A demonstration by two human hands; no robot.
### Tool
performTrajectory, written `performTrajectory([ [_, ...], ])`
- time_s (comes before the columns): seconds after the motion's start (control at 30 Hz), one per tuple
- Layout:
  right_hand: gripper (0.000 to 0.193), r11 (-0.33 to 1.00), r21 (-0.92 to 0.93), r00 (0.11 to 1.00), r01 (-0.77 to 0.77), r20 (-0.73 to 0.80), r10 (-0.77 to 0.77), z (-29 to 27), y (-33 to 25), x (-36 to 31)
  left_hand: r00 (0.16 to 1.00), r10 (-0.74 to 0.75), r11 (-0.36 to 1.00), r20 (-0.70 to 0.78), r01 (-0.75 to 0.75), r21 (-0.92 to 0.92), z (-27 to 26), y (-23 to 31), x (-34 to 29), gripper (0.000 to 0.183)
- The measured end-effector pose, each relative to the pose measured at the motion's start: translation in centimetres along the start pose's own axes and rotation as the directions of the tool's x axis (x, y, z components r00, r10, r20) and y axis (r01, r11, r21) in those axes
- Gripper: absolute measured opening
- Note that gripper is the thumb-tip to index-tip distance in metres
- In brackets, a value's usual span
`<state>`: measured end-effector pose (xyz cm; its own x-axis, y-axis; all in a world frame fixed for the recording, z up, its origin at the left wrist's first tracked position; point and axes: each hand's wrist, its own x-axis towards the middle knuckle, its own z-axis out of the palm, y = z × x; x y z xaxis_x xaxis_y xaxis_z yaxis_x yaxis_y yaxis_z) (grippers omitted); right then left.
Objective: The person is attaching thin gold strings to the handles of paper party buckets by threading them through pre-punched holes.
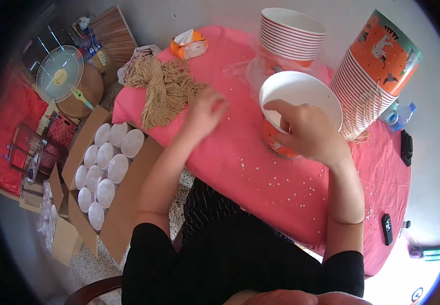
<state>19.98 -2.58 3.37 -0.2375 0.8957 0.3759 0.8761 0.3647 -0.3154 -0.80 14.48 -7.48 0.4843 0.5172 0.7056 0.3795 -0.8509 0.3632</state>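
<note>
A white-lined paper bucket [314, 91] with an orange printed outside stands on the pink cloth in front of me. My right hand [309, 132] is at its near rim, the fingers bent over the edge and the thumb lower down by the outer wall. What its fingertips touch is partly hidden. To the left, my left hand [206, 114] hovers over the cloth, fingers loosely bent and apart, with nothing visible in them. Just beside it lies a bundle of tan cords [164, 94]. Thin cords [355, 114] hang down a tall, leaning stack of orange buckets [377, 56] on the right.
Another bucket stack [291, 35] in clear plastic stands at the back, near an orange tissue pack [188, 44]. White specks dot the pink tablecloth [245, 188]. A plastic bottle [402, 117] and a black remote [387, 229] lie right. A carton [133, 178] of white cups sits lower left.
</note>
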Motion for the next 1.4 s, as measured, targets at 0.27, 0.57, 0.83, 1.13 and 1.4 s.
performTrajectory([
  [0.27,0.048,0.999,0.041,0.997,-0.011,0.072,0.008,-0.7,-0.4,-0.1,0.995,-0.093,0.861,0.040,0.060,0.504,-0.2,-9.0,2.8,0.016],
  [0.57,0.038,0.982,0.166,0.995,-0.086,0.072,0.075,-2.2,-0.8,-0.3,0.981,-0.176,0.956,0.080,0.151,0.253,-1.7,-6.0,3.1,0.016],
  [0.83,0.019,0.946,0.323,0.973,0.001,-0.219,0.074,-1.0,-0.6,0.3,0.954,-0.300,0.736,0.025,0.248,-0.629,-5.3,5.6,1.4,0.005],
  [1.13,0.018,0.922,0.368,0.978,0.120,-0.201,-0.047,-1.1,-2.5,0.0,0.973,-0.218,0.446,0.080,0.172,-0.878,-5.4,12.0,-1.6,0.008],
  [1.4,0.014,0.909,0.356,0.973,0.217,-0.148,-0.175,-1.8,-1.9,-0.3,0.979,-0.198,0.579,0.039,0.149,-0.802,-4.7,13.4,-2.0,0.007],
])
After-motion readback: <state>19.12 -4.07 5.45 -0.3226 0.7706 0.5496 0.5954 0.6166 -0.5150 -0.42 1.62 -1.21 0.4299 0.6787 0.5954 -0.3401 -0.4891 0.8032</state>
